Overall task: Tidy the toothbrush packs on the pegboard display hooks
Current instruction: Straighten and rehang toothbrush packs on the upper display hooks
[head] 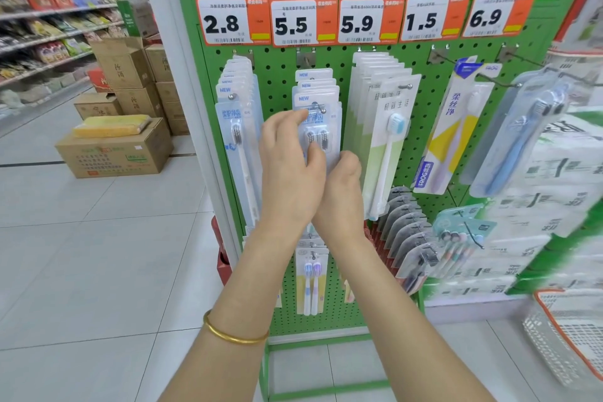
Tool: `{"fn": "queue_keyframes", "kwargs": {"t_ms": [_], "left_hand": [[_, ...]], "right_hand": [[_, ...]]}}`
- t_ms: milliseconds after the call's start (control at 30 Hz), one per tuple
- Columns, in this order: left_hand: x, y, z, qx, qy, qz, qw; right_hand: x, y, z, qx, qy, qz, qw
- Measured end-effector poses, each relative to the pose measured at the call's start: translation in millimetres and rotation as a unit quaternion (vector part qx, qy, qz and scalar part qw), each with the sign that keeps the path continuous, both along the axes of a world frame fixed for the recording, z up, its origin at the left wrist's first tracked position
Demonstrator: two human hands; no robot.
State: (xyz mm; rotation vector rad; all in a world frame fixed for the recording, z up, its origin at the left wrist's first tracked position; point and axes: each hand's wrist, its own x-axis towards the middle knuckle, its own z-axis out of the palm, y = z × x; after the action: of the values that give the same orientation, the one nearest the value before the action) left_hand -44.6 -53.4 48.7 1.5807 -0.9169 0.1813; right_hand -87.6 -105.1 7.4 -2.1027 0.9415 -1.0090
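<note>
1. Cartons (114,153) stand stacked on the floor tiles beyond the left edge of the green pegboard (332,59), with a flat yellow packet (111,126) on the nearest one.
2. Single-brush packs (238,130) marked NEW hang in a row on the top-left hook.
3. Price tags (293,21) cover the pegboard's top edge in two rows.
4. The left hand (290,170), a gold bangle (235,334) on its wrist, holds the front twin-brush pack (321,127) on the second hook: forefinger curved near the hook's tip, thumb on the clear blister.
5. That pack hangs at the front of its stack, between the single-brush packs and the green-and-white ones.
6. The right hand (344,186) sits just beside the left, fingers curled at the pack's lower right edge; its fingertips are hidden, so I cannot tell whether it grips.
7. Green-and-white packs (383,140) fill the third hook.
8. A yellow FROG pack (447,140) hangs tilted to the right of them.
9. A blue-brush pack (522,137) hangs near the pegboard's right edge.
10. A white basket (567,346) sits at the lower right.
</note>
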Motion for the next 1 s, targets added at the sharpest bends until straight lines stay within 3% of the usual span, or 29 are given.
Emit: {"fn": "queue_keyframes", "kwargs": {"t_ms": [333, 567, 767, 900, 1000], "left_hand": [[-6.5, -1.1, -1.6, -0.001, -0.014, 0.006, 1.0], [-18.7, 0.9, 1.9, 0.026, -0.114, 0.077, 0.99], [-20.3, 1.5, 7.8, 0.06, -0.134, 0.087, 0.985], [-16.0, 2.4, 8.3, 0.067, -0.137, 0.089, 0.984], [-12.4, 2.2, 8.4, 0.074, -0.141, 0.089, 0.983]], "right_hand": [[-37.7, 7.1, 15.8, -0.118, 0.074, -0.016, 0.99], [-38.5, -14.8, 77.7, -0.234, -0.017, -0.017, 0.972], [15.8, -58.7, 146.3, -0.327, 0.125, -0.001, 0.937], [42.9, -77.5, 163.6, -0.305, 0.242, -0.002, 0.921], [54.3, -84.2, 165.5, -0.284, 0.276, 0.015, 0.918]]}}
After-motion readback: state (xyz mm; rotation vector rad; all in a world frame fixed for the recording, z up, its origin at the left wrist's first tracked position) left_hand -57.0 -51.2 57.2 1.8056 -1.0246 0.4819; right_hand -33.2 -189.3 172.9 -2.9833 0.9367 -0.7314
